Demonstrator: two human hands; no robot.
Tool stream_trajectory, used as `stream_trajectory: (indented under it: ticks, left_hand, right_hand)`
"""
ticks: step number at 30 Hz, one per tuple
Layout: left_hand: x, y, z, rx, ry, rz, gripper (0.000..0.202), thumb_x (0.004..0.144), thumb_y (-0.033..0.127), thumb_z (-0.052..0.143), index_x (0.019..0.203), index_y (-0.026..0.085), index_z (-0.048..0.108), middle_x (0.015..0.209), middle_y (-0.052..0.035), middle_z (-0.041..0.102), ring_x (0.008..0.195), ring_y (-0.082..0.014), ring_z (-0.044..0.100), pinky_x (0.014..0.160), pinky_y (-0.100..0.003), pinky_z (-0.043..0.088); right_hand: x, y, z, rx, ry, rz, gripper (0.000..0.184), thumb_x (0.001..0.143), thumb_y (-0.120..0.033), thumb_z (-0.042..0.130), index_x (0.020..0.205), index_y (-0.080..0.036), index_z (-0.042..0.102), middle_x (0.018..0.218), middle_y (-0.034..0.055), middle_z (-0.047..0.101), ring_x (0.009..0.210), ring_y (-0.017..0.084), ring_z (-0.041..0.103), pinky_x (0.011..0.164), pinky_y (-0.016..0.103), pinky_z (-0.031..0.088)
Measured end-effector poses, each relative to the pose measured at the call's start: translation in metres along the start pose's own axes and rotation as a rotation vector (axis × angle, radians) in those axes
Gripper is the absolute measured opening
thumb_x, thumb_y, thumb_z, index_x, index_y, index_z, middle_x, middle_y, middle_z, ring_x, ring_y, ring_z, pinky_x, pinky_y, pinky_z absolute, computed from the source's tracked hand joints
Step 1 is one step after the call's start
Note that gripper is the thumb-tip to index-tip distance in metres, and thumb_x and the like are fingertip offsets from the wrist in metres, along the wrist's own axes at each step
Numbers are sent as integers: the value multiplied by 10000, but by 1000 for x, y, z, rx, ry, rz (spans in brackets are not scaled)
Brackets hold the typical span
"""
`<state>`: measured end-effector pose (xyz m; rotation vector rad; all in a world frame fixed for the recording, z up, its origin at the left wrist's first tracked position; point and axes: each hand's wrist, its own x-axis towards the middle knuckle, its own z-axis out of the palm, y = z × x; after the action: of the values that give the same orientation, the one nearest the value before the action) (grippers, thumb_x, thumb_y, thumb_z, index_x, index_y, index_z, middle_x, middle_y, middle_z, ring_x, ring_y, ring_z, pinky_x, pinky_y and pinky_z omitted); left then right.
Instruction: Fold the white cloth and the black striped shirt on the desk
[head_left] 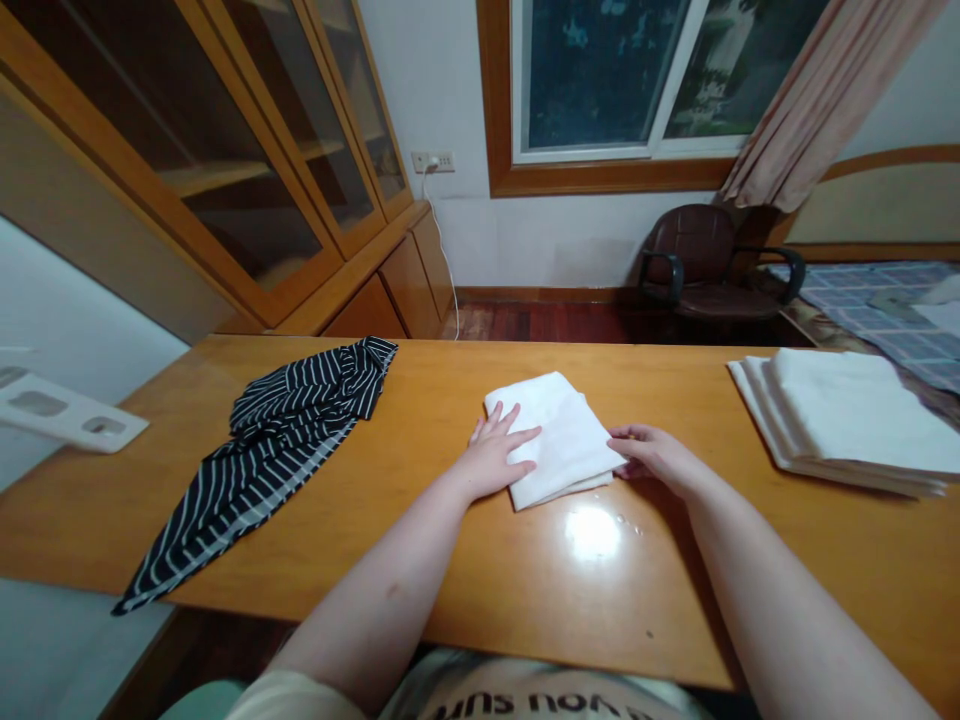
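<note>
Pale shirt (525, 690) fabric with dark lettering fills the bottom edge of the frame, below a wooden table (420, 400) that spans the width. At the centre, a folded white cloth (559, 440) lies on the tabletop, turned a little askew, its layers showing along the lower edge. From the lower left, the left hand (495, 455) rests on the cloth's left side, palm down, fingers loosely spread and gripping nothing. From the right, the right hand (651, 460) meets the cloth's right corner with bent fingers (its thumb is hard to make out, so I cannot tell whether it pinches the corner or only touches it).

Toward the right edge sits a stack of white cloths (855, 415), well apart from the hands. On the left, a crumpled black-and-white striped garment (285, 430) stretches diagonally, one pointed end at the table's near edge. Beyond the table are a glass-doored cabinet (276, 130) at upper left, a window (600, 80) at top centre-right, a pink curtain (817, 110) and a brown chair (694, 245).
</note>
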<state>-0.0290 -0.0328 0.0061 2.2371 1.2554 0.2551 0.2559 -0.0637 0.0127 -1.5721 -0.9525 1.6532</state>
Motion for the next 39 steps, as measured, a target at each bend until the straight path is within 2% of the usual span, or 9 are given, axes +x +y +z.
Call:
stream_trajectory:
  ticks: [4,7,11,16,20,23,26,31,39]
  left_hand:
    - [0,8,5,-27,185,-34,338,821,409,548,1139,321,619,1461,-44,356,1396,-299,132,1076,-603,50]
    - [0,21,13,-23,271,-24,344,846,414,511,1139,267,616,1419,-84,417,1376,-278,211,1096,-562,56]
    - [-4,38,21,50,160,107,568,793,541,547,1312,324,475,1451,-68,371,1383,-310,171,1067,-606,-67]
    - [-7,45,19,115,34,203,664,747,621,550,1353,391,402,1486,-54,307,1376,-336,184,1039,-638,-101]
    - [-9,45,18,136,3,256,664,715,560,620,1331,407,426,1484,-49,310,1377,-331,188,1039,-641,-96]
    - [-9,45,17,142,-16,281,645,711,473,646,1319,411,439,1487,-25,304,1377,-327,188,1040,-643,-96]
    - [-8,46,17,145,-42,293,634,718,440,641,1318,408,439,1494,-11,286,1381,-320,182,1046,-633,-98]
    - [-7,46,18,132,-45,303,640,701,410,659,1307,412,453,1493,2,290,1379,-322,186,1054,-624,-93]
    - [-9,49,18,153,-68,375,660,704,436,655,1325,411,431,1499,1,276,1386,-315,163,1057,-623,-77]
  right_hand:
    - [-1,1,-7,-123,-80,19,241,611,-325,732,680,-171,561,602,13,621,504,103,553,513,221,476]
    - [0,7,-3,-212,-133,-26,248,561,-279,738,634,-182,521,557,-33,573,504,98,530,486,207,431]
    - [0,10,4,-302,-132,-96,278,585,-345,736,724,-178,562,584,-34,571,514,103,507,477,212,386]
    - [0,6,19,-375,99,-143,403,716,-567,582,708,-164,599,591,15,601,516,130,508,460,234,341]
    - [8,6,32,-427,251,-201,363,703,-525,594,729,-164,622,640,32,638,579,162,558,504,252,384]
    - [17,9,34,-442,292,-278,306,686,-469,619,742,-168,628,682,35,656,625,179,587,543,265,426]
    - [24,12,33,-272,216,-337,321,673,-399,648,893,-166,628,840,55,693,742,202,632,637,292,489]
    - [25,6,33,116,-63,-368,493,706,-372,637,1153,-183,549,1101,88,666,947,236,644,820,362,510]
    - [18,6,37,154,-103,-178,397,733,-456,603,972,-140,607,891,122,714,783,256,679,718,375,530]
